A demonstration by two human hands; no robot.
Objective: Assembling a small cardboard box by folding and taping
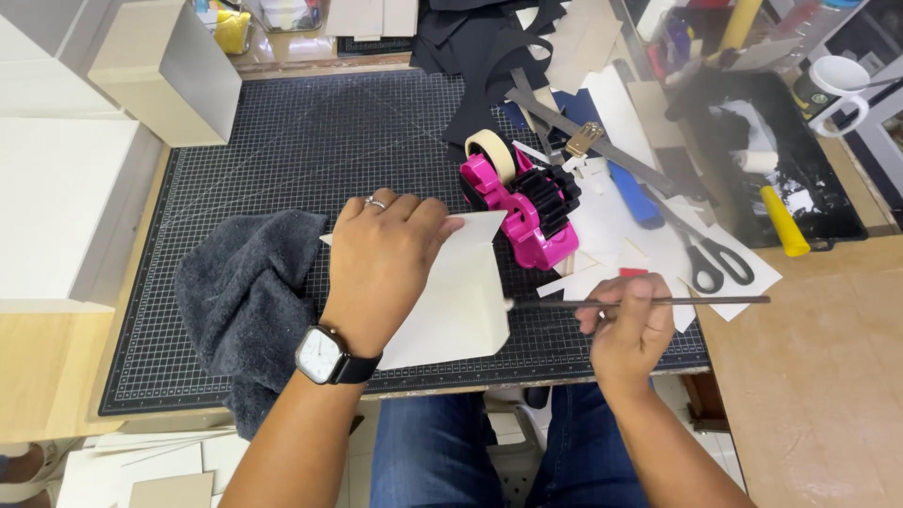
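Left hand (384, 263) lies flat, palm down, fingers spread over a folded cream card piece (459, 306), pinning it to the dark gridded cutting mat (310, 141). Not gripping, just pressing. Card sits near the mat's front edge, centre, its fold running up toward the fingertips.

Right hand (628, 325) is closed around a thin dark rod-like tool (640, 302), held roughly level; its left tip sits at the card's right edge, the other end sticks out right, over the paper scraps.

Around it:
- Dark grey cloth (246, 301) bunched just left of the left wrist, touching the card's left side, hanging over the mat's front edge.
- Pink tape dispenser (527, 202) with a roll of masking tape directly behind the card, close to the left fingertips. Main obstruction to the rear.
- White paper scraps (621, 235) right of the dispenser, with scissors (710, 259), a blue-handled tool (635, 195) and a long metal ruler (602, 146) lying on or by them.
- Black tray (828, 202) at far right, yellow-handled tool (784, 221) at its front rim, white mug (837, 80) behind.
- Cream boxes (169, 71) at the left rear of the mat.

Open room: bare mat between boxes and dispenser, rear-left of the card. Right side is crowded. Front edge of the table is just under both wrists.
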